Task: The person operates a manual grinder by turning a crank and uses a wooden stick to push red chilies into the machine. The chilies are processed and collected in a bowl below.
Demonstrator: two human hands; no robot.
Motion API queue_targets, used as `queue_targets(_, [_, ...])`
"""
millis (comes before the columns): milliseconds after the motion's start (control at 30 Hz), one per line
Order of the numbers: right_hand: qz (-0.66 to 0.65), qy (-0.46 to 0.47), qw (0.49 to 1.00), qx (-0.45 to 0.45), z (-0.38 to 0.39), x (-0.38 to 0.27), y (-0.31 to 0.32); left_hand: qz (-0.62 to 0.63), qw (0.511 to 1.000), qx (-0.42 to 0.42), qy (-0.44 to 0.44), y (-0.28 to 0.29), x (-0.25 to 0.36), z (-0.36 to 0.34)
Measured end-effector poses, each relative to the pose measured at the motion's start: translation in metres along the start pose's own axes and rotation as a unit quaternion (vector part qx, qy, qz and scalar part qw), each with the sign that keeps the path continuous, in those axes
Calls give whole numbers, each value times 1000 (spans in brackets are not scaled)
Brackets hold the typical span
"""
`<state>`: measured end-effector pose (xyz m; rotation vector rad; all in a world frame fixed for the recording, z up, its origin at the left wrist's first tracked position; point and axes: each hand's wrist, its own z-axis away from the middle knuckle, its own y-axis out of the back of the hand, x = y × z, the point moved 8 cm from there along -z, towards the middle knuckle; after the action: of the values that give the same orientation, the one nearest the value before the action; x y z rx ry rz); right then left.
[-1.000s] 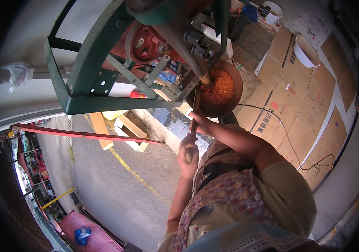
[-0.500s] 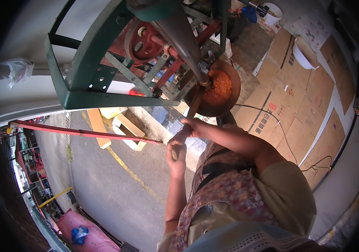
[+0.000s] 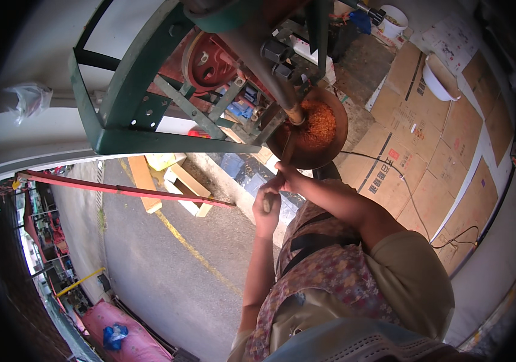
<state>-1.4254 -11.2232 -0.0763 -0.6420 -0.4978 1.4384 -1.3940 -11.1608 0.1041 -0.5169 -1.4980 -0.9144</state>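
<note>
Both my hands are wrapped round a long wooden stick (image 3: 289,151) whose far end reaches into a round brown mortar (image 3: 339,136). My left hand (image 3: 268,196) grips near the butt of the stick, which pokes out of the fist. A little farther along, close to the mortar's near rim, my right hand (image 3: 288,177) is closed on it. Coarse orange-red mash (image 3: 321,125), like crushed chili, fills the right part of the mortar. A metal pestle (image 3: 270,75) slants down from above, its tip in the mash beside the stick. The stick's lower end is partly hidden.
A green machine frame (image 3: 173,145) with a red wheel (image 3: 209,60) stands at the upper left. Flattened cardboard (image 3: 415,157) covers the floor at right, crossed by a black cable (image 3: 412,199). A white basin (image 3: 439,81) lies beyond. A red bar (image 3: 125,189) spans the left.
Both hands have shifted slightly right and toward the mortar, pushing the stick along. The pestle and its linkage have changed position, uncovering dark nuts behind. The mash's surface looks altered.
</note>
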Motion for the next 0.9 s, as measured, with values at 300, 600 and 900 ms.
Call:
queue_targets(300, [39, 15, 999, -2, -17, 18, -17, -74, 996, -19, -50, 24, 34, 17])
queue_targets(600, [-11, 22, 998, 51, -6, -8, 5, -41, 999, -26, -1, -7, -4, -2])
queue_targets(900, [-69, -112, 991, 20, 50, 31, -6, -20, 985, -164, -56, 36, 111, 33])
